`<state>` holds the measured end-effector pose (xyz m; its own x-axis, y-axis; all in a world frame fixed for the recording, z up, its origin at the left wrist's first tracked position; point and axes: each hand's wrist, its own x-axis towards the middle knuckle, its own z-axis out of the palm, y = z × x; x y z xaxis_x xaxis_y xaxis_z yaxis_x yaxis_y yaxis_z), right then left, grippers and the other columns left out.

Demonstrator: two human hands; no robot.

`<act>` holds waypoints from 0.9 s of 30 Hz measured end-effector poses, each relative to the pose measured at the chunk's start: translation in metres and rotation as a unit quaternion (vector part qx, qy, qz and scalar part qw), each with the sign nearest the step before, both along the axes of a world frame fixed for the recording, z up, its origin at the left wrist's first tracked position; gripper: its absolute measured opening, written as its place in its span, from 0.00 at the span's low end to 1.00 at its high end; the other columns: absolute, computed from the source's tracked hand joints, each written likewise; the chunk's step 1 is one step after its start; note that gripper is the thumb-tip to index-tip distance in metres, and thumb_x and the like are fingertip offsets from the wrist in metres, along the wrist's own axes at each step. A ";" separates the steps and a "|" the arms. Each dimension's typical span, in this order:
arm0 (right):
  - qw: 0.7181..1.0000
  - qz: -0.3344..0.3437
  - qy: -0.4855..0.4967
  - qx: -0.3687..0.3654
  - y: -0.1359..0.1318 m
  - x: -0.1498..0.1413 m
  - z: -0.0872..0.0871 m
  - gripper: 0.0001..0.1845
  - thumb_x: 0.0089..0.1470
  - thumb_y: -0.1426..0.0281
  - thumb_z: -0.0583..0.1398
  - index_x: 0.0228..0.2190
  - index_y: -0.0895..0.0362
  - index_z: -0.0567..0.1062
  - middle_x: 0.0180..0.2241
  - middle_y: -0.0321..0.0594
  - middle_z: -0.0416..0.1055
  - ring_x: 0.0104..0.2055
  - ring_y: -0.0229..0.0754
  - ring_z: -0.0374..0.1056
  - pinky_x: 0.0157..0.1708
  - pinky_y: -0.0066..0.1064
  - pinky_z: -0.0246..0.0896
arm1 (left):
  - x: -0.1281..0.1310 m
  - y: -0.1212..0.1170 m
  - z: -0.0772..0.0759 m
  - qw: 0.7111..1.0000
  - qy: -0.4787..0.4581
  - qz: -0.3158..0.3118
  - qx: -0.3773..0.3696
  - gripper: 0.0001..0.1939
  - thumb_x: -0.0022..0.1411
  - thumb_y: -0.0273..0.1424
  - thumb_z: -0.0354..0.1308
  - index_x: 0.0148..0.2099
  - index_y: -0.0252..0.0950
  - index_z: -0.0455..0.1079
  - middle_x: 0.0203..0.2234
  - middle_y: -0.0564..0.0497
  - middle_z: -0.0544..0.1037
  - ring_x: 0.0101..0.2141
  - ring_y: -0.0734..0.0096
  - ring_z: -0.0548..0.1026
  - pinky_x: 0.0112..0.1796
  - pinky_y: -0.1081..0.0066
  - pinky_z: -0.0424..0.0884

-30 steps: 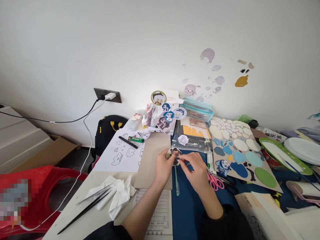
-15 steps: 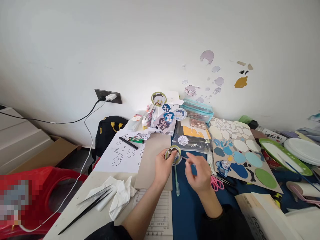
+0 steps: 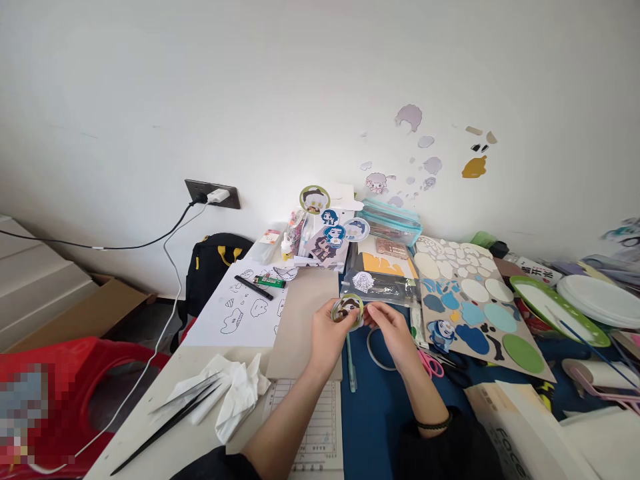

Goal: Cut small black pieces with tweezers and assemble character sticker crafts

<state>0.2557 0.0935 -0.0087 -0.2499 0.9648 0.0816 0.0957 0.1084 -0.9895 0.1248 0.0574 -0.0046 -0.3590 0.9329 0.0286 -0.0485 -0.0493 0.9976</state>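
Note:
My left hand (image 3: 327, 333) grips a round paper cutout (image 3: 347, 308) with a green rim and a cartoon figure, its thumb lying over the front. At the cutout's right edge is my right hand (image 3: 390, 327), thumb and fingertips pinched together. Whether those fingertips hold a tiny piece or the cutout's edge, I cannot tell. Under the right hand, a pale ring (image 3: 373, 353) shows on the blue mat (image 3: 370, 420). A green pen (image 3: 351, 367) lies just below the cutout, and pink-handled scissors (image 3: 431, 363) rest beside my right wrist.
Left are tweezers (image 3: 165, 420), crumpled tissue (image 3: 243, 393), a drawing sheet (image 3: 215, 327) and a black marker (image 3: 254, 287). Behind stand cartoon cutouts (image 3: 334, 237) and a clear pencil case (image 3: 390, 220). Right are a board of painted shapes (image 3: 500, 333) and a green tray (image 3: 555, 310).
My right hand has moved left to the cutout's edge, its fingertips now pinched together. My left hand still holds the cutout. The view has shifted slightly.

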 end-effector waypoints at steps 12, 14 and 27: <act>0.999 0.020 -0.018 -0.020 -0.004 -0.001 0.003 0.14 0.47 0.58 0.59 0.27 0.57 0.73 0.24 0.38 0.70 0.30 0.42 0.67 0.33 0.31 0.61 | -0.001 0.000 0.000 1.000 0.006 0.004 -0.007 0.12 0.49 0.36 0.62 0.34 0.33 0.72 0.25 0.52 0.75 0.28 0.71 0.70 0.31 0.73 0.67; 0.999 0.020 -0.021 -0.021 -0.004 -0.001 0.003 0.14 0.47 0.58 0.60 0.27 0.57 0.73 0.25 0.38 0.70 0.30 0.42 0.67 0.32 0.31 0.62 | -0.001 0.000 0.000 1.000 0.006 0.003 -0.005 0.12 0.49 0.37 0.62 0.34 0.33 0.72 0.25 0.51 0.75 0.28 0.71 0.70 0.31 0.73 0.67; 0.999 -0.007 -0.052 -0.015 0.004 0.008 -0.002 0.10 0.44 0.62 0.60 0.23 0.57 0.73 0.21 0.36 0.69 0.26 0.40 0.65 0.29 0.30 0.59 | -0.003 0.004 -0.004 0.996 -0.013 -0.086 -0.004 0.12 0.48 0.32 0.62 0.36 0.32 0.72 0.27 0.51 0.75 0.29 0.69 0.71 0.32 0.73 0.66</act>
<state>0.2634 0.0975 -0.0107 -0.2421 0.9699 0.0263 0.1988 0.0761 -0.9771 0.1220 0.0614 -0.0082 -0.1947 0.9808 0.0147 -0.0806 -0.0309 0.9963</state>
